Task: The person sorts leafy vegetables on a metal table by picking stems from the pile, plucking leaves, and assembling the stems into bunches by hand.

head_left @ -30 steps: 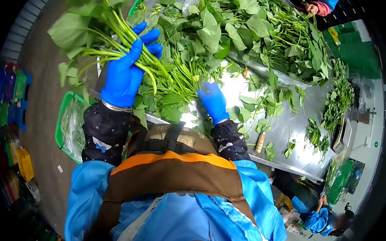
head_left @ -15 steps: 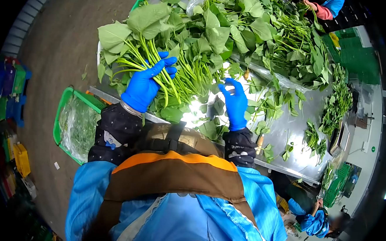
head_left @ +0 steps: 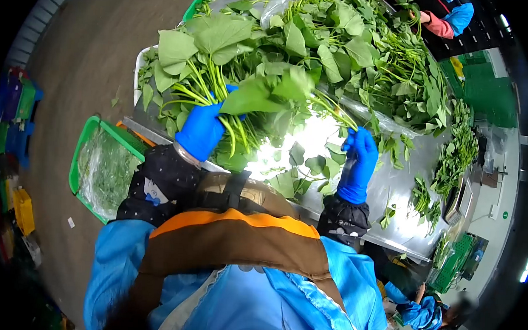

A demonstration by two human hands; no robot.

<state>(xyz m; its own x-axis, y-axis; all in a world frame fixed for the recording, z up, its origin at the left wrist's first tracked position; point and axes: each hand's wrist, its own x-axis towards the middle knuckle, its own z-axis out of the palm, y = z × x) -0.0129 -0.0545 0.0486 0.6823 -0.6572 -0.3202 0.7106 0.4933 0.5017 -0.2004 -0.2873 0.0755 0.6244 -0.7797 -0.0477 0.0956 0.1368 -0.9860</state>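
Observation:
My left hand (head_left: pixel 201 129), in a blue glove, is closed round a bunch of leafy green stems (head_left: pixel 199 84), with broad leaves at the top and the stem ends below the fist. My right hand (head_left: pixel 360 155), also gloved in blue, pinches the ends of a few leafy stems (head_left: pixel 332 107). Their leaves reach left towards my left hand and are partly blurred. Between and beyond the hands a large heap of the same greens (head_left: pixel 354 44) covers the metal table (head_left: pixel 400 193). Loose leaves (head_left: pixel 315 164) lie on the bright metal between my hands.
A green crate (head_left: pixel 85 149) lined with clear plastic stands left of the table. Clear plastic sheeting (head_left: pixel 374 114) runs through the heap. Small bunches (head_left: pixel 420 197) lie at the right. One co-worker's sleeve (head_left: pixel 441 25) shows at the top right, another person (head_left: pixel 417 310) at the lower right.
My right hand was open and holding nothing; now it has moved right and grips a few stems. My left hand still holds its bunch, shifted slightly right in view.

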